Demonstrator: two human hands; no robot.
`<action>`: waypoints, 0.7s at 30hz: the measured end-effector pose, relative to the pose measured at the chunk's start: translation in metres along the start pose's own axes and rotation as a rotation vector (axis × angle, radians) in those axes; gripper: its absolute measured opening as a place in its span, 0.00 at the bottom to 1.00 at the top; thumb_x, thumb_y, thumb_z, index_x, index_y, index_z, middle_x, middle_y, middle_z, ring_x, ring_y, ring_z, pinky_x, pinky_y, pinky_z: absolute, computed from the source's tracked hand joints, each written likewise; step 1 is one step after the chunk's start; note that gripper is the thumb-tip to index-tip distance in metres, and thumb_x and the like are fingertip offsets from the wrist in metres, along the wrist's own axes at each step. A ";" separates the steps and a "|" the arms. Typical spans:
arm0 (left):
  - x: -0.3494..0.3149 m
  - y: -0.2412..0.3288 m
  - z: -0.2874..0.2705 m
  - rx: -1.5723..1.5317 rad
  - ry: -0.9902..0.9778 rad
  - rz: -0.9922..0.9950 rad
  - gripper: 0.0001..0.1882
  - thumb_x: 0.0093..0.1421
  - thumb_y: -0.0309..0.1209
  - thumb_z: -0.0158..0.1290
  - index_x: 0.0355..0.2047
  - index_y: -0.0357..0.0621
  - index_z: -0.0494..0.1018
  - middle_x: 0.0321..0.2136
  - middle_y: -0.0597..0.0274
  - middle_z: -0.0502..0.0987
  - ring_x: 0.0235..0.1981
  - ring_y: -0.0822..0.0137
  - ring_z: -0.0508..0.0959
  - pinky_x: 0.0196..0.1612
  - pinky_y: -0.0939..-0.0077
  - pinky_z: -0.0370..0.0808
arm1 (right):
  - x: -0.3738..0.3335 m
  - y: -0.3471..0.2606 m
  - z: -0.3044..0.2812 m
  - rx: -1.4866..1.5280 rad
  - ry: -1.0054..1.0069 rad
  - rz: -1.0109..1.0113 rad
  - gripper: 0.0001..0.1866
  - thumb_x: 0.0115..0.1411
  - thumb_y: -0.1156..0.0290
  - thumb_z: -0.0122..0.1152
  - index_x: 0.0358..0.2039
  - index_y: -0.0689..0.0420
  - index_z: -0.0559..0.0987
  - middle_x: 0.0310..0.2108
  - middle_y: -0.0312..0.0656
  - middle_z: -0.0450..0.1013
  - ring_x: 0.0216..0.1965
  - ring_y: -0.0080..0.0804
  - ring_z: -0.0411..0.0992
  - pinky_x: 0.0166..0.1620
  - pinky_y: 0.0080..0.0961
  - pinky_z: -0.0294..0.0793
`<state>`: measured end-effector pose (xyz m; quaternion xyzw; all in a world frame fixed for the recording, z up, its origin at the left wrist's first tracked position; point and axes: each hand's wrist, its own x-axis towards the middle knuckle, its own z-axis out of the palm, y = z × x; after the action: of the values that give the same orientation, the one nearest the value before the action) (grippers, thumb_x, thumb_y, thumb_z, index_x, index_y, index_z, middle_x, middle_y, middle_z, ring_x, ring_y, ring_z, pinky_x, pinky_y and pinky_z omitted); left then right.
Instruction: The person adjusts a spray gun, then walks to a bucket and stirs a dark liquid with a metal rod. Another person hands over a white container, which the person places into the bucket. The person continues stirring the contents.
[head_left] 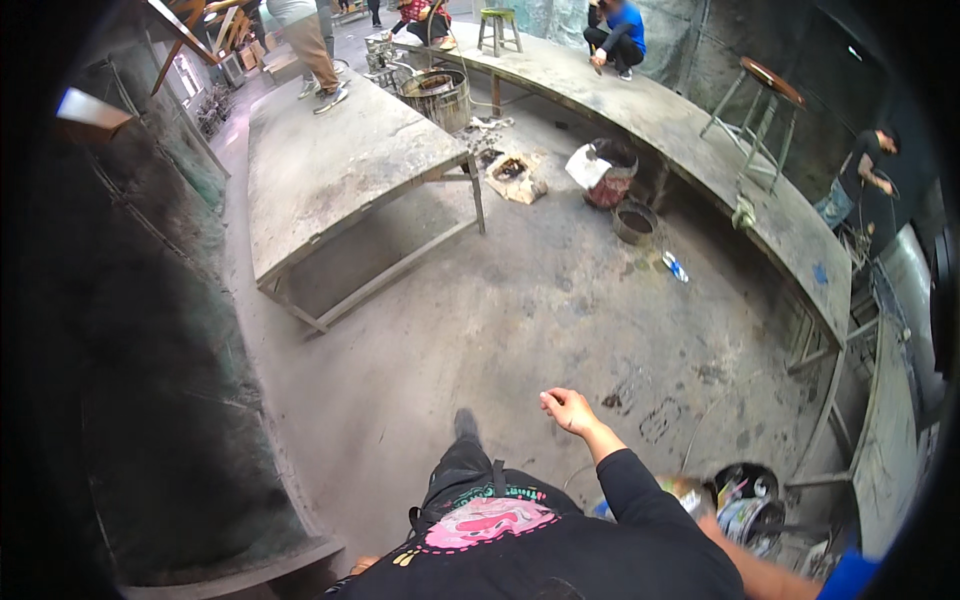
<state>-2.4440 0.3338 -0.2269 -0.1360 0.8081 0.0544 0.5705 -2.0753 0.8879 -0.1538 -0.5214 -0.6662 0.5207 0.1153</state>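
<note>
My right hand (568, 410) hangs over the concrete floor in front of my body, its fingers loosely curled together. No object sticks out of it, and it touches nothing. Of my left hand (363, 566), just a sliver shows at the lower edge beside my dark shirt. Its fingers are hidden. One of my feet (467, 424) is stepping forward on the floor. At the lower right, another person's bare forearm (765, 568) with a blue sleeve reaches in close to my right elbow; that hand is hidden.
A long worktable (350, 160) stands ahead left, with a person's legs (318, 50) on top. A curved bench (690, 125) runs along the right, bearing stools (772, 85) and a crouching person (618, 38). Buckets (635, 222), a sack (603, 172) and a bin (750, 495) stand around the floor.
</note>
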 end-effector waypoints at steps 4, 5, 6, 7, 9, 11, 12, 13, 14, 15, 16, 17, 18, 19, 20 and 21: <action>0.001 0.157 -0.016 0.013 -0.035 0.018 0.16 0.67 0.39 0.53 0.40 0.40 0.82 0.36 0.49 0.85 0.38 0.53 0.85 0.38 0.56 0.82 | 0.138 -0.002 -0.039 0.118 0.050 -0.020 0.24 0.70 0.50 0.58 0.42 0.61 0.84 0.33 0.40 0.84 0.33 0.31 0.81 0.42 0.30 0.79; 0.004 0.208 -0.021 0.023 -0.041 0.043 0.15 0.67 0.39 0.53 0.40 0.40 0.83 0.35 0.49 0.85 0.37 0.54 0.85 0.37 0.57 0.82 | 0.162 0.014 -0.047 0.181 0.045 0.071 0.25 0.70 0.50 0.59 0.43 0.63 0.84 0.33 0.43 0.84 0.33 0.28 0.81 0.40 0.30 0.79; 0.006 0.260 -0.027 0.036 -0.039 0.069 0.15 0.67 0.38 0.54 0.40 0.40 0.83 0.35 0.49 0.85 0.37 0.55 0.85 0.36 0.57 0.82 | 0.181 0.032 -0.056 0.092 0.048 0.150 0.25 0.69 0.50 0.59 0.41 0.64 0.84 0.32 0.44 0.84 0.32 0.29 0.81 0.40 0.31 0.80; 0.008 0.315 -0.034 0.042 -0.030 0.110 0.14 0.67 0.38 0.54 0.39 0.40 0.83 0.34 0.49 0.85 0.37 0.56 0.85 0.36 0.57 0.83 | 0.195 0.053 -0.066 0.025 0.075 0.272 0.26 0.69 0.49 0.59 0.39 0.64 0.84 0.30 0.45 0.83 0.31 0.31 0.81 0.39 0.31 0.80; 0.013 0.440 -0.047 0.036 0.010 0.211 0.13 0.68 0.36 0.55 0.38 0.40 0.83 0.33 0.50 0.85 0.36 0.58 0.86 0.34 0.58 0.83 | 0.203 0.095 -0.078 -0.097 0.107 0.601 0.27 0.69 0.48 0.54 0.34 0.63 0.85 0.30 0.49 0.83 0.32 0.41 0.83 0.39 0.37 0.82; 0.013 0.581 -0.059 0.091 0.089 0.361 0.12 0.68 0.35 0.55 0.37 0.40 0.83 0.32 0.50 0.85 0.35 0.59 0.86 0.32 0.59 0.83 | 0.195 0.133 -0.097 0.124 0.073 0.822 0.23 0.70 0.51 0.57 0.36 0.61 0.83 0.32 0.47 0.83 0.30 0.41 0.83 0.33 0.38 0.81; 0.006 0.658 -0.071 0.379 0.176 0.534 0.16 0.65 0.39 0.56 0.32 0.39 0.84 0.30 0.51 0.86 0.36 0.56 0.86 0.37 0.57 0.83 | 0.192 0.149 -0.107 0.286 0.078 0.982 0.20 0.70 0.53 0.59 0.39 0.60 0.82 0.31 0.44 0.83 0.28 0.40 0.81 0.29 0.38 0.80; -0.004 0.736 -0.074 0.509 0.344 0.636 0.20 0.60 0.45 0.57 0.35 0.38 0.85 0.32 0.48 0.86 0.39 0.51 0.87 0.43 0.56 0.83 | 0.184 0.164 -0.115 0.340 0.122 0.905 0.20 0.71 0.53 0.58 0.40 0.60 0.82 0.34 0.45 0.83 0.29 0.39 0.81 0.29 0.37 0.80; -0.022 0.807 -0.078 0.531 0.454 0.857 0.16 0.61 0.41 0.57 0.29 0.40 0.83 0.21 0.57 0.83 0.24 0.61 0.83 0.31 0.62 0.81 | 0.177 0.178 -0.122 0.432 0.180 0.854 0.20 0.72 0.54 0.56 0.42 0.60 0.82 0.36 0.46 0.84 0.30 0.39 0.82 0.29 0.37 0.80; -0.046 0.878 -0.076 0.539 0.557 0.975 0.15 0.61 0.41 0.56 0.31 0.41 0.82 0.22 0.57 0.83 0.24 0.62 0.83 0.33 0.63 0.80 | 0.181 0.189 -0.120 0.467 0.202 0.876 0.20 0.72 0.54 0.55 0.42 0.60 0.82 0.36 0.46 0.84 0.30 0.39 0.82 0.29 0.37 0.80; -0.074 0.945 -0.070 0.417 0.493 1.048 0.21 0.58 0.45 0.55 0.40 0.39 0.82 0.39 0.40 0.84 0.46 0.43 0.83 0.50 0.55 0.79 | 0.185 0.200 -0.118 0.581 0.331 0.923 0.20 0.73 0.54 0.54 0.42 0.60 0.82 0.36 0.46 0.84 0.29 0.40 0.81 0.29 0.37 0.79; -0.105 1.006 -0.060 0.366 0.474 1.121 0.18 0.59 0.43 0.55 0.40 0.42 0.81 0.41 0.43 0.84 0.47 0.45 0.83 0.51 0.58 0.79 | 0.193 0.207 -0.110 0.632 0.315 0.935 0.21 0.73 0.54 0.52 0.41 0.61 0.83 0.35 0.46 0.84 0.29 0.41 0.81 0.29 0.38 0.79; -0.138 1.059 -0.049 0.388 0.480 1.258 0.15 0.60 0.39 0.57 0.42 0.44 0.81 0.42 0.48 0.85 0.47 0.50 0.84 0.51 0.60 0.79 | 0.209 0.213 -0.105 0.742 0.362 0.945 0.22 0.73 0.54 0.51 0.41 0.61 0.83 0.35 0.46 0.84 0.29 0.42 0.81 0.29 0.38 0.79; -0.168 1.109 -0.032 0.357 0.454 1.278 0.15 0.61 0.38 0.58 0.44 0.45 0.81 0.42 0.50 0.85 0.46 0.53 0.85 0.51 0.62 0.79 | 0.224 0.214 -0.099 0.906 0.428 0.916 0.22 0.74 0.55 0.50 0.41 0.61 0.83 0.35 0.46 0.84 0.29 0.42 0.81 0.29 0.38 0.79; -0.195 1.152 -0.014 0.308 0.439 1.343 0.14 0.61 0.36 0.59 0.45 0.45 0.81 0.42 0.53 0.85 0.45 0.56 0.85 0.51 0.63 0.79 | 0.252 0.213 -0.102 0.800 0.370 1.016 0.22 0.74 0.54 0.49 0.40 0.61 0.83 0.34 0.46 0.83 0.29 0.42 0.81 0.29 0.38 0.79; -0.216 1.188 0.004 0.324 0.403 1.357 0.14 0.61 0.35 0.60 0.47 0.45 0.80 0.41 0.54 0.85 0.45 0.58 0.85 0.51 0.64 0.79 | 0.288 0.208 -0.112 0.706 0.289 1.068 0.23 0.74 0.54 0.49 0.38 0.61 0.83 0.33 0.46 0.83 0.28 0.42 0.81 0.29 0.39 0.79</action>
<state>-2.7079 1.5062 -0.1060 0.4741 0.8020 0.2497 0.2640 -2.0016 1.1685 -0.3872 -0.7759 -0.0827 0.6184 0.0934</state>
